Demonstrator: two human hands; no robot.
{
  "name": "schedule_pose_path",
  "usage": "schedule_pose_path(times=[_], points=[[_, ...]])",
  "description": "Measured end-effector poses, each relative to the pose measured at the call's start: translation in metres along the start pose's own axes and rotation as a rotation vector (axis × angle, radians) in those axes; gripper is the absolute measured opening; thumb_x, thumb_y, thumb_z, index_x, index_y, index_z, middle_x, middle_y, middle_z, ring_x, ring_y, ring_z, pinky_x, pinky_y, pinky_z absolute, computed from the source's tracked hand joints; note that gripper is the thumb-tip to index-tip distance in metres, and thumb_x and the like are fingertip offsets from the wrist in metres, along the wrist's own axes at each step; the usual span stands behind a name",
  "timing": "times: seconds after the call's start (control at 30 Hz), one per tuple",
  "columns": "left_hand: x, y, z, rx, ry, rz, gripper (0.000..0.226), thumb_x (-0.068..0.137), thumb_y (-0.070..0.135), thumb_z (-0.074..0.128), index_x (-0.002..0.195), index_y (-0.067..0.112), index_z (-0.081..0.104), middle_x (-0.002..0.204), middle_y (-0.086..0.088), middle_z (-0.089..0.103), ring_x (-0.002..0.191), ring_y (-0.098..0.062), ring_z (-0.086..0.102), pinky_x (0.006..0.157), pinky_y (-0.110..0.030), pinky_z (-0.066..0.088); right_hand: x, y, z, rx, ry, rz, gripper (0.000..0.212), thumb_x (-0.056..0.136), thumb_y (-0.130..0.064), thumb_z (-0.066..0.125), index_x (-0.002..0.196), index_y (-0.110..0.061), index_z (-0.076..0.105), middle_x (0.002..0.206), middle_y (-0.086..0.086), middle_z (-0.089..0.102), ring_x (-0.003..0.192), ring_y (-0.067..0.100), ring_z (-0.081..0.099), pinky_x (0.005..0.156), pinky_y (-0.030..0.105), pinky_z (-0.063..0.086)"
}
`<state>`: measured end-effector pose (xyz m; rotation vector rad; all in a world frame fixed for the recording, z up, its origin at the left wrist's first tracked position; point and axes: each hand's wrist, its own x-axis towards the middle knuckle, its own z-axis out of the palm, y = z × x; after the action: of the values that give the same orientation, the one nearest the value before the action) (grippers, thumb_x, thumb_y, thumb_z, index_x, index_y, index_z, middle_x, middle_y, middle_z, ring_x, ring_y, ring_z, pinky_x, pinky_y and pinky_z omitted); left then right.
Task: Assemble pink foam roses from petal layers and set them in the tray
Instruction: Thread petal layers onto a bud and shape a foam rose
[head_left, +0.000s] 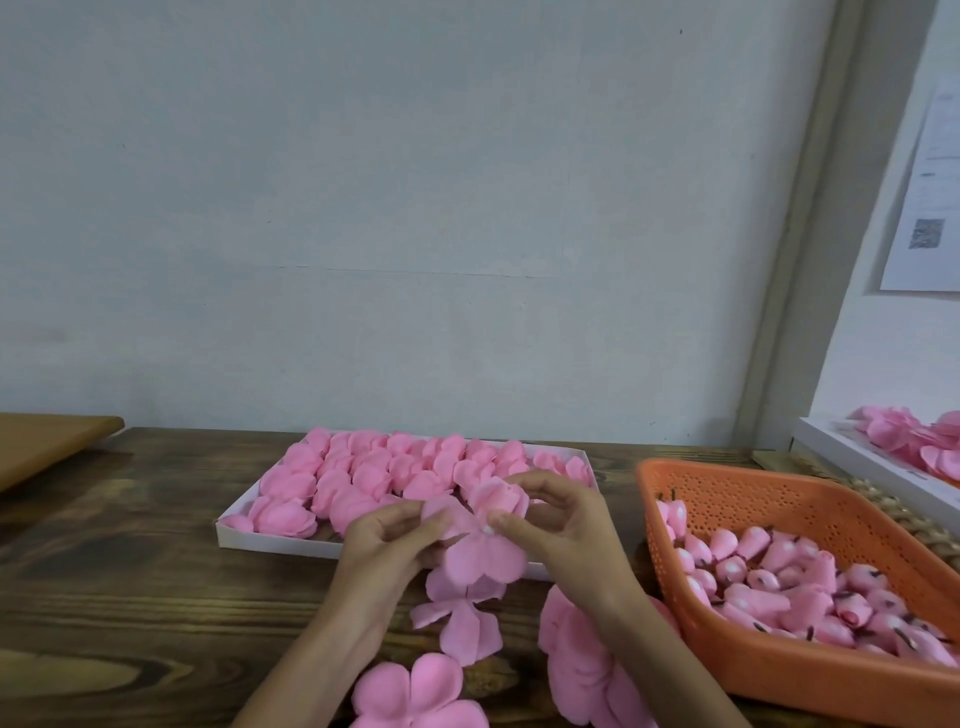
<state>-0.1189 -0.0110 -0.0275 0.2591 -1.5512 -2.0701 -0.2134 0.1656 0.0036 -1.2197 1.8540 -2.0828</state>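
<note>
Wood table (130, 571), grey wall (415, 208) behind. Your L hand (387, 538) & R hand (561, 525) both pinch a half-built rose (485, 530) btwn them. The tray (270, 540) is just beyond them, w/ the bud basket (779, 670) right of R hand.

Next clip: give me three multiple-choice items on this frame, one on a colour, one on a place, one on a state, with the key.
1. What colour is the perforated basket holding the rose buds?
A. orange
B. blue
C. white

2. Where do the loose petal layers lie?
A. in the basket
B. on the wooden table, nearer the person than the white tray
C. on top of the tray's roses

3. What are the left hand and right hand doing?
A. resting flat on the table
B. both holding one part-built rose
C. lifting the basket

Key:
1 A, its walls are orange.
2 B, they lie on the wood in front of the tray.
3 B, fingers of both hands pinch its petals.
</note>
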Motion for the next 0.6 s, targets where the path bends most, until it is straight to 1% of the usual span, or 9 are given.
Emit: schedule_pose_path(times=[0.1,0.2,0.27,0.33,0.4,0.47,0.53,0.6], points=[[0.001,0.000,0.000,-0.024,0.016,0.009,0.037,0.068,0.030,0.085,0.095,0.005,0.081,0.099,-0.022,0.077,0.092,-0.038,0.076,0.077,-0.040,0.064,-0.003,-0.002,0.003,-0.033,-0.046,-0.016,0.020,0.084,-0.013,0.084,0.101,-0.023,0.078,0.103,-0.001,0.079,0.096,0.019,0.077,0.076,0.030,0.061],[-0.001,0.000,0.003,0.009,0.052,0.058,0.035,0.065,0.034,0.085,0.090,0.010,0.083,0.096,-0.017,0.078,0.090,-0.033,0.077,0.073,-0.038,0.063,-0.006,-0.003,0.006,-0.065,-0.095,-0.024,0.022,0.085,-0.018,0.084,0.102,-0.029,0.078,0.106,-0.003,0.079,0.101,0.017,0.075,0.082,0.031,0.062],[-0.003,0.000,0.004,0.070,0.078,0.101,0.030,0.067,0.035,0.083,0.089,0.014,0.083,0.094,-0.013,0.079,0.090,-0.031,0.077,0.074,-0.039,0.062,-0.007,-0.004,0.007,-0.055,-0.120,-0.020,0.022,0.084,-0.018,0.084,0.103,-0.028,0.078,0.107,-0.002,0.079,0.103,0.018,0.075,0.085,0.033,0.062],[-0.005,0.002,0.006,0.133,0.092,0.138,0.024,0.071,0.034,0.081,0.088,0.018,0.083,0.090,-0.010,0.079,0.086,-0.028,0.077,0.068,-0.035,0.062,-0.007,-0.004,0.007,-0.025,-0.143,-0.015,0.023,0.084,-0.016,0.085,0.104,-0.026,0.078,0.107,-0.001,0.079,0.103,0.019,0.075,0.084,0.032,0.062],[-0.008,0.003,0.008,0.150,0.091,0.164,0.017,0.074,0.030,0.080,0.087,0.018,0.082,0.089,-0.011,0.080,0.083,-0.028,0.077,0.064,-0.032,0.063,-0.008,-0.005,0.008,-0.011,-0.162,-0.009,0.024,0.084,-0.015,0.085,0.106,-0.022,0.078,0.107,0.000,0.079,0.102,0.019,0.076,0.082,0.030,0.062],[-0.010,0.005,0.010,0.161,0.085,0.194,0.017,0.074,0.029,0.080,0.087,0.018,0.083,0.088,-0.011,0.079,0.083,-0.028,0.077,0.065,-0.034,0.064,-0.008,-0.004,0.008,-0.028,-0.168,-0.005,0.024,0.085,-0.017,0.085,0.107,-0.020,0.078,0.107,-0.001,0.079,0.103,0.019,0.075,0.082,0.030,0.062],[-0.012,0.007,0.012,0.167,0.076,0.218,0.019,0.074,0.031,0.079,0.087,0.018,0.083,0.089,-0.010,0.080,0.084,-0.028,0.077,0.068,-0.038,0.064,-0.007,-0.003,0.008,-0.067,-0.160,-0.003,0.023,0.085,-0.022,0.084,0.106,-0.023,0.078,0.107,-0.003,0.079,0.103,0.017,0.075,0.083,0.033,0.063],[-0.013,0.008,0.013,0.168,0.061,0.231,0.018,0.076,0.031,0.078,0.087,0.018,0.083,0.090,-0.010,0.080,0.086,-0.027,0.077,0.071,-0.038,0.064,-0.007,-0.002,0.008,-0.081,-0.146,0.000,0.022,0.085,-0.024,0.084,0.105,-0.024,0.077,0.109,-0.004,0.078,0.103,0.017,0.075,0.083,0.036,0.063]])
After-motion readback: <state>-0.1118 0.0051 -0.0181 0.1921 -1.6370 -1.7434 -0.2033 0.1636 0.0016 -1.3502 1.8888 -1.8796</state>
